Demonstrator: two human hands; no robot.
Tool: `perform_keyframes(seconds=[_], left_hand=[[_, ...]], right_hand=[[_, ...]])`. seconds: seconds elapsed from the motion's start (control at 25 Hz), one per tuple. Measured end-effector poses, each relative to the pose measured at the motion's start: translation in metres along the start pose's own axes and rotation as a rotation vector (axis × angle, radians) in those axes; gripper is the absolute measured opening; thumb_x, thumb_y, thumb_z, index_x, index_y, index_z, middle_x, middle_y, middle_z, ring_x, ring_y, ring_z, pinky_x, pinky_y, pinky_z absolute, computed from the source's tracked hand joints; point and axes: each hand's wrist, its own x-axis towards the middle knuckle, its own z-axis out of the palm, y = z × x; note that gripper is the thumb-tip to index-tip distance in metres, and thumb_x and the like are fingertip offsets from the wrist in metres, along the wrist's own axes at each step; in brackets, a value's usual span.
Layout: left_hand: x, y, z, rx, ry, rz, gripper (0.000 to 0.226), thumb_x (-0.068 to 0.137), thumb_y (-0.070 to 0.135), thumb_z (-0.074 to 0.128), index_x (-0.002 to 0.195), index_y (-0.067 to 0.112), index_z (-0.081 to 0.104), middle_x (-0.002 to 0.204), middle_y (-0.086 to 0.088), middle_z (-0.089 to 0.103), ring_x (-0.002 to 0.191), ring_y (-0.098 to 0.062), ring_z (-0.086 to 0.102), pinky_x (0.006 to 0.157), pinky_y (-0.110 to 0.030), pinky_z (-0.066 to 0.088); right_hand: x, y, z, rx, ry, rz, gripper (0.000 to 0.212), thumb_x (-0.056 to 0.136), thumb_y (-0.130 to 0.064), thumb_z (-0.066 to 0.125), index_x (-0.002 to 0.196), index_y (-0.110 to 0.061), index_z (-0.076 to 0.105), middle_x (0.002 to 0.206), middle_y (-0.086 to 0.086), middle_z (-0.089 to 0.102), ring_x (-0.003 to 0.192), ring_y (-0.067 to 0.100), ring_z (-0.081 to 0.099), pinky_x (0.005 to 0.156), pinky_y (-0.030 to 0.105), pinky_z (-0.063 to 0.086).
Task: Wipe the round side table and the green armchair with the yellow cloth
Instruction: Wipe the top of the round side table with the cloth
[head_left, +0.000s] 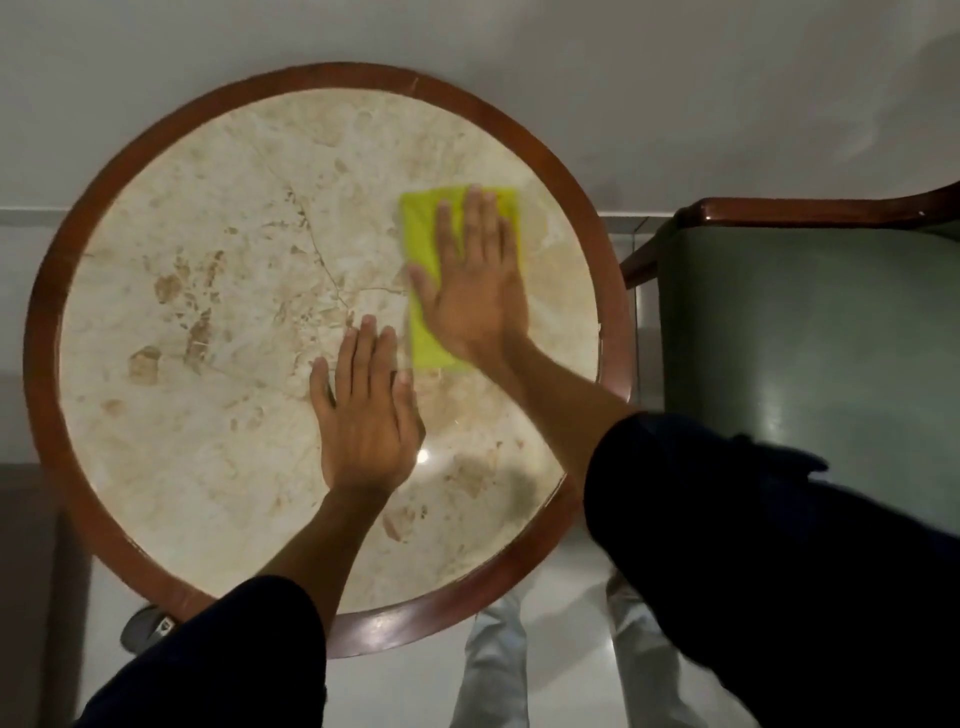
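The round side table (208, 291) has a beige marble top inside a dark red wooden rim and fills the middle of the head view. A folded yellow cloth (423, 228) lies flat on the right half of the top. My right hand (475, 280) presses flat on the cloth with fingers spread, covering most of it. My left hand (366, 410) rests flat on the bare marble just below and left of the cloth, holding nothing. The green armchair (810, 332) stands to the right of the table; its wooden arm rail (810, 210) runs along its far edge.
A pale wall rises behind the table and chair. A narrow gap of glossy light floor tiles (644, 332) separates the table from the armchair. My legs (493, 670) and a dark shoe (143, 626) show below the table's near rim.
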Motion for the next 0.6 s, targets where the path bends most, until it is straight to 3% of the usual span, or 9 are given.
perform_keyframes(seconds=[0.08, 0.2, 0.44, 0.52, 0.6], left_hand=[[0.001, 0.002, -0.005, -0.056, -0.009, -0.048, 0.053, 0.102, 0.033, 0.016, 0.151, 0.017, 0.03, 0.161, -0.003, 0.03, 0.15, -0.017, 0.023, 0.122, -0.05, 0.017], [0.001, 0.006, -0.008, -0.045, -0.034, -0.047, 0.055, 0.102, 0.038, 0.018, 0.15, 0.015, 0.032, 0.162, -0.004, 0.028, 0.151, -0.018, 0.022, 0.122, -0.05, 0.016], [0.0, 0.011, -0.011, 0.038, -0.107, -0.02, 0.061, 0.1, 0.044, 0.02, 0.151, 0.013, 0.027, 0.164, -0.009, 0.022, 0.153, -0.022, 0.013, 0.123, -0.051, 0.01], [0.001, 0.014, -0.013, 0.054, -0.105, -0.03, 0.061, 0.099, 0.045, 0.018, 0.15, 0.012, 0.027, 0.163, -0.012, 0.023, 0.152, -0.025, 0.015, 0.122, -0.054, 0.012], [0.0, 0.023, -0.014, 0.063, -0.087, -0.021, 0.06, 0.099, 0.047, 0.019, 0.146, 0.013, 0.032, 0.159, -0.015, 0.029, 0.149, -0.03, 0.023, 0.118, -0.059, 0.018]], right_hand=[[-0.051, -0.006, 0.008, 0.009, -0.021, -0.158, 0.07, 0.099, -0.052, 0.025, 0.155, -0.01, 0.019, 0.163, 0.023, 0.012, 0.152, 0.037, 0.005, 0.123, 0.053, 0.012], [-0.123, 0.024, 0.011, 0.002, -0.004, -0.217, 0.064, 0.1, -0.047, 0.031, 0.154, -0.014, 0.024, 0.163, 0.019, 0.016, 0.152, 0.034, 0.007, 0.122, 0.053, 0.016], [-0.154, 0.067, -0.002, -0.006, 0.068, 0.097, 0.059, 0.098, -0.034, 0.039, 0.151, -0.009, 0.033, 0.161, 0.016, 0.025, 0.151, 0.032, 0.019, 0.12, 0.053, 0.025], [-0.169, 0.072, -0.011, 0.102, 0.151, 0.148, 0.051, 0.096, -0.024, 0.05, 0.142, -0.003, 0.046, 0.155, 0.017, 0.038, 0.146, 0.032, 0.032, 0.116, 0.053, 0.033], [-0.188, 0.075, -0.025, 0.4, 0.251, 0.272, 0.045, 0.093, -0.016, 0.054, 0.136, -0.001, 0.054, 0.147, 0.017, 0.049, 0.139, 0.032, 0.044, 0.113, 0.047, 0.04]])
